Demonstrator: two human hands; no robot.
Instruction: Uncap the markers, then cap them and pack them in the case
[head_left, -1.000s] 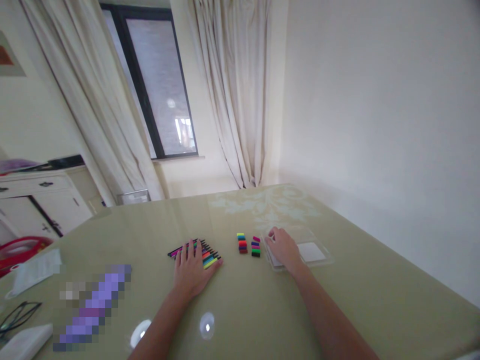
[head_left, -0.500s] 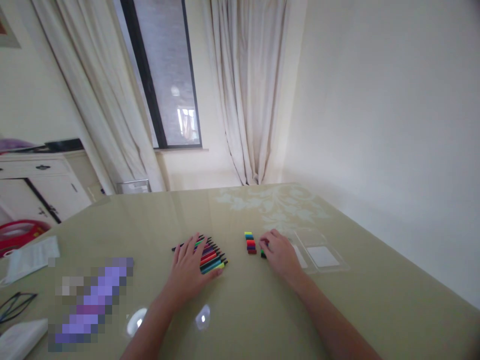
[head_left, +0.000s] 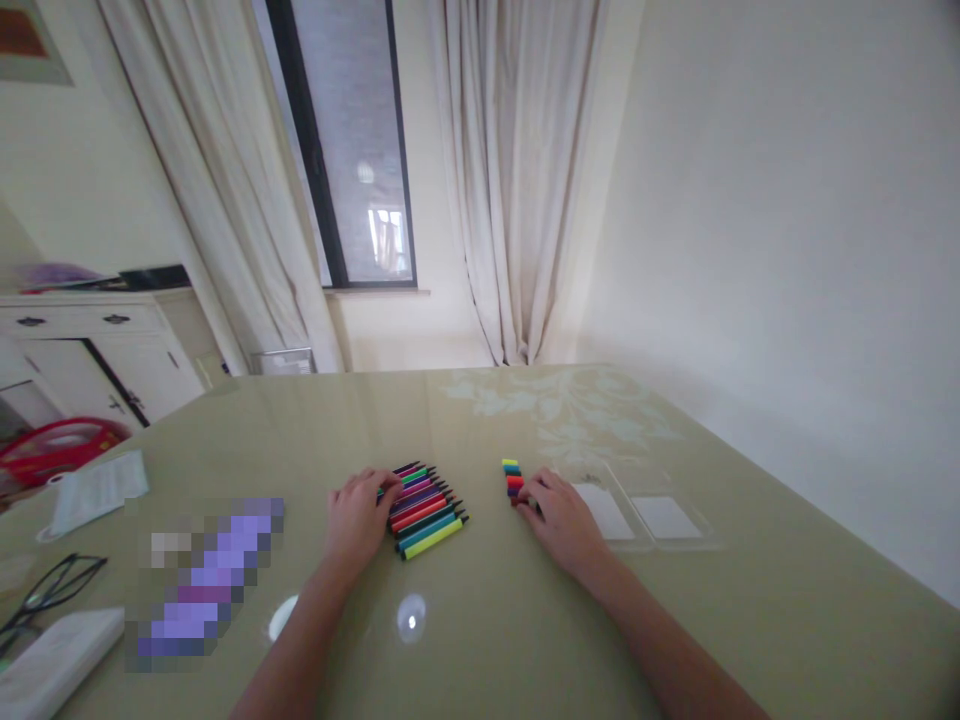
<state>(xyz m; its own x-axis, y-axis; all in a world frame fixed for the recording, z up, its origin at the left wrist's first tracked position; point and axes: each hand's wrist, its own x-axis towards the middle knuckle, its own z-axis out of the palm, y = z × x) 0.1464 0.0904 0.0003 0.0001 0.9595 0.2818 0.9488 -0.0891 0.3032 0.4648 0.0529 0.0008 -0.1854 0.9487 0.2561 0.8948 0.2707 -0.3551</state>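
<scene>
Several uncapped felt-tip markers [head_left: 429,515] lie side by side in a slanted row on the table, their dark tips pointing right. My left hand [head_left: 362,515] is closed, with bent fingers against the left ends of the row, covering part of the upper markers. To the right, coloured marker caps [head_left: 513,482] stand in a short column, yellow at the far end and red nearer. My right hand [head_left: 555,515] is closed in a pinch at the near end of this column. Its fingers hide most of the cap there.
A clear plastic case [head_left: 637,515] with white inserts lies open beside my right hand. At the left are eyeglasses [head_left: 56,590], a white box [head_left: 60,660], a pale blue face mask [head_left: 97,490] and a blurred purple object [head_left: 214,585]. Walls stand behind and right of the glossy table [head_left: 495,640].
My left hand has drawn back to the left and curled from its spread position over the markers, uncovering more of them. My right hand has moved closer to the cap column. The view has shifted slightly.
</scene>
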